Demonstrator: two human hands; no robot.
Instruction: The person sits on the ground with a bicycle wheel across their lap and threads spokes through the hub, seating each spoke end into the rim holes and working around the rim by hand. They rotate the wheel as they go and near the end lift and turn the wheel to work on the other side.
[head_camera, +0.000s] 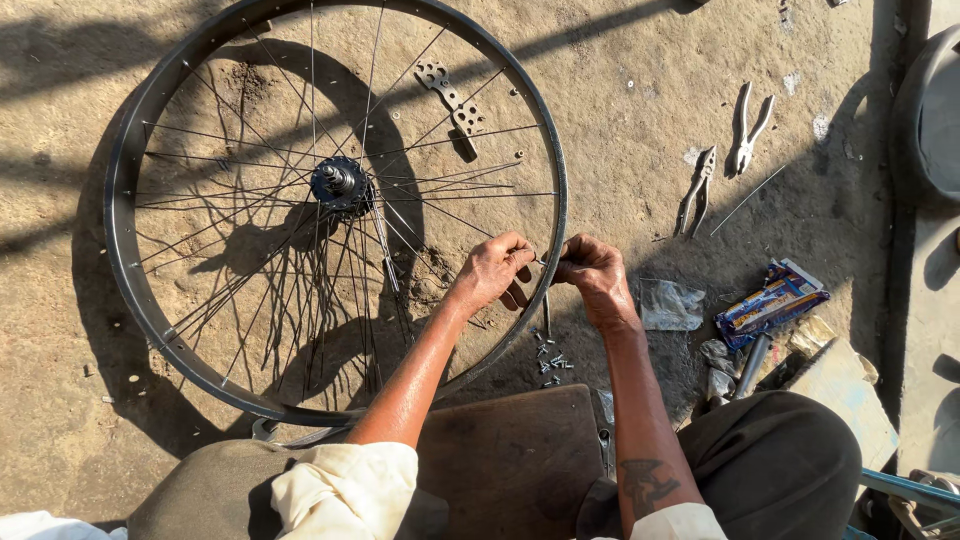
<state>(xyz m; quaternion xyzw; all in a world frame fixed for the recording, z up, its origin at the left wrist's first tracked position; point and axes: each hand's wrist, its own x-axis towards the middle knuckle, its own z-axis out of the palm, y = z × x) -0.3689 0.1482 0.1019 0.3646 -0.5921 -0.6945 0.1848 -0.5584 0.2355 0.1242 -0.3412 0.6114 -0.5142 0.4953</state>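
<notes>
A dark bicycle wheel rim (118, 200) with a hub (340, 183) and several thin spokes stands tilted on the dirt ground before me. My left hand (492, 272) reaches inside the rim, fingers pinched on a spoke end at the rim's right side. My right hand (595, 276) is outside the rim, fingers closed on the rim edge, at the same spot, possibly on a small nipple that I cannot make out. Both hands meet at the rim near its lower right.
Two pairs of pliers (697, 190) (750, 126) and a loose spoke (748, 200) lie on the ground at right. A perforated metal strip (452, 98) lies behind the wheel. Small nipples (550, 360), a plastic bag (670, 305), a printed packet (772, 300) and a wooden board (510, 460) are near my knees.
</notes>
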